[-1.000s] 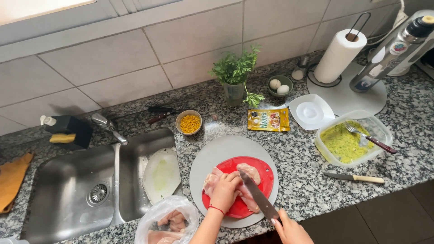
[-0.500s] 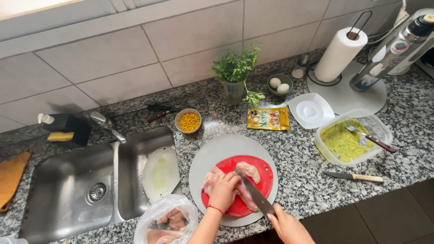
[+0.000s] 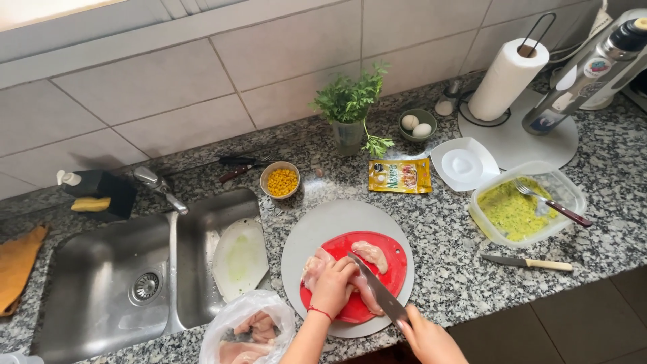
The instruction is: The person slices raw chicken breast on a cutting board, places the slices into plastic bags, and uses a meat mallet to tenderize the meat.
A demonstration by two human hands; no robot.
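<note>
Head view: the granite counter (image 3: 465, 269) carries it all, and off to the left of my hands lies the double sink (image 3: 114, 283). Under my hands sits one round grey board (image 3: 317, 229) with one red cutting mat (image 3: 394, 266) on it, holding two pieces of raw chicken (image 3: 371, 255). My left hand (image 3: 332, 286) presses flat on the nearer piece, fingers curled over it; my right hand (image 3: 424, 337) is closed around the handle of the knife (image 3: 379, 293). Since a second ago the blade has slid further in beside my left hand, so the cut looks under way, not finished. Left of my wrist is one bag of chicken (image 3: 249, 330). Beyond my right hand: one tub of green mix (image 3: 522, 209), one spare knife (image 3: 529, 262). Further off, two eggs (image 3: 415, 126).
</note>
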